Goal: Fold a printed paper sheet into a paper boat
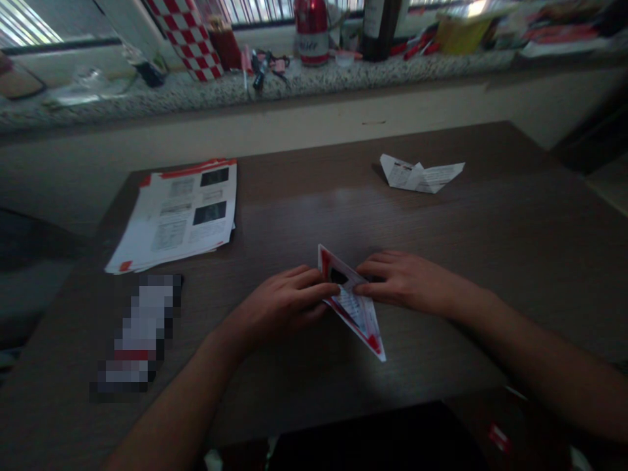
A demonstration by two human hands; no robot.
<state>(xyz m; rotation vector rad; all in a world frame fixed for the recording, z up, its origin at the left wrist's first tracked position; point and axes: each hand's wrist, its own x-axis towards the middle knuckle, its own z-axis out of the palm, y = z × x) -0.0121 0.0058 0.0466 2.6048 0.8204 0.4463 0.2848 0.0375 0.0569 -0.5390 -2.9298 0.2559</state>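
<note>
Between my two hands is a folded sheet of paper, printed in red, white and black and shaped like a narrow diamond with pointed ends. My left hand grips its left edge, the fingertips pressed on the paper near the middle. From the other side my right hand pinches the right edge, thumb on the near face. Some fingertips are hidden behind the paper. Farther back on the table stands a folded paper boat, white with printed text.
A stack of printed sheets lies at the back left of the brown table. In front of it is a pixelated, phone-shaped object. Behind the table, a granite windowsill holds a red bottle, a dark bottle and other clutter.
</note>
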